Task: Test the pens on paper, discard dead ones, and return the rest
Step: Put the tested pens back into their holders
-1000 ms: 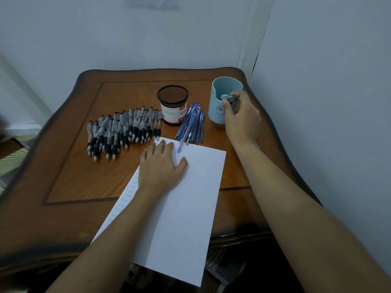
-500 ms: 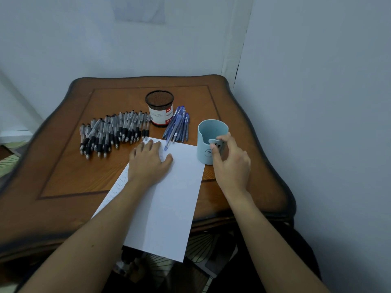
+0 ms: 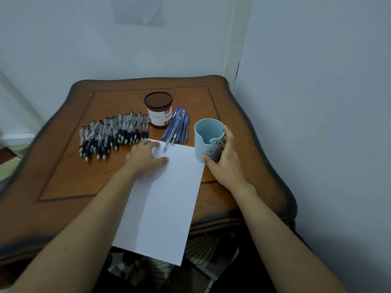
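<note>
- The fingers (image 3: pixel 228 135) of my right hand (image 3: pixel 227 166) are curled round the far right side of the blue cup (image 3: pixel 208 142). My thumb presses its near side, beside the little face printed there, so the cup is held between them.
- The cup stands upright on the desk (image 3: pixel 63 166), just off the right edge of the paper (image 3: pixel 169 197). I can see its blue inner wall all the way down to the bottom.
- My left hand (image 3: pixel 148 158) lies palm down on the far left corner of the paper, with the fingers straight and slightly spread and the thumb pointing right. It holds nothing.
- The paper runs from my left hand towards me and hangs over the near edge of the desk. Faint rows of marks run down its left side.
- The blue pens (image 3: pixel 177 127) lie in a bundle just beyond the paper, between the cup and the mesh holder (image 3: pixel 158 113). One tip rests on the paper's far edge.
- The mesh holder stands upright at the far middle of the desk, with a white and red label. Its inside is too dark for me to tell what it holds.
- The black-grip pens (image 3: pixel 112 132) lie spread in a long heap left of the holder, tips towards me.
- Both of my forearms reach in from the near side, the left over the paper and the right over the desk's near right part.
</note>
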`<state>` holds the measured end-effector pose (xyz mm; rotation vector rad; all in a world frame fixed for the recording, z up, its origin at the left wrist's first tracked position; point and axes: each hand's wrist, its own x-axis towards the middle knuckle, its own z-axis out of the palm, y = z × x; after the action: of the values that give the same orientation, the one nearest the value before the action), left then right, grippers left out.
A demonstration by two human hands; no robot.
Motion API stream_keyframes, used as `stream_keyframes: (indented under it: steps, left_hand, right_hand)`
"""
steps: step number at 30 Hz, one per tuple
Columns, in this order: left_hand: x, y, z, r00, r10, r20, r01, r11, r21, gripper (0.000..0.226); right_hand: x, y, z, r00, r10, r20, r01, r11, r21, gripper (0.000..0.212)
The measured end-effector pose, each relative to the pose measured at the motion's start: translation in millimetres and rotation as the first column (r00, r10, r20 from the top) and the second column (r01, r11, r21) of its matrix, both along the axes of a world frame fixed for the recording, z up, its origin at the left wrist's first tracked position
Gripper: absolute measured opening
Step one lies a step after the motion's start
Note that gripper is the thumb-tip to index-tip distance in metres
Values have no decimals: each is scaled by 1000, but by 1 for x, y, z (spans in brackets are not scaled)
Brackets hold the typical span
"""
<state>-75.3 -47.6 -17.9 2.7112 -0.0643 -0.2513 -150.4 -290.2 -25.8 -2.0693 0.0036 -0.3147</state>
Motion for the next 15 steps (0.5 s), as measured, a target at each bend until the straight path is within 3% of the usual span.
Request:
stream_keyframes:
  steps: [5,9,11,15]
  left_hand:
    - [15,-12,2,999,40,14,-41,997,71,67]
    - [26,-37,7,974,84,210,-64,993,-98,56]
    - [37,-49,6,962,121,244,-77,980,-183,51]
    - [63,-64,3,945,178,273,-121,969,-214,51]
  right_hand:
    - [14,-5,-2,1000,0,8,0,1000,-11,97]
    - [19,-4,-7,999,-11,32,12,1000,-13,97]
    - [19,-5,-10,999,-12,47,13,1000,-18,97]
    - [21,-8,-13,998,-7,63,11,999,-49,95]
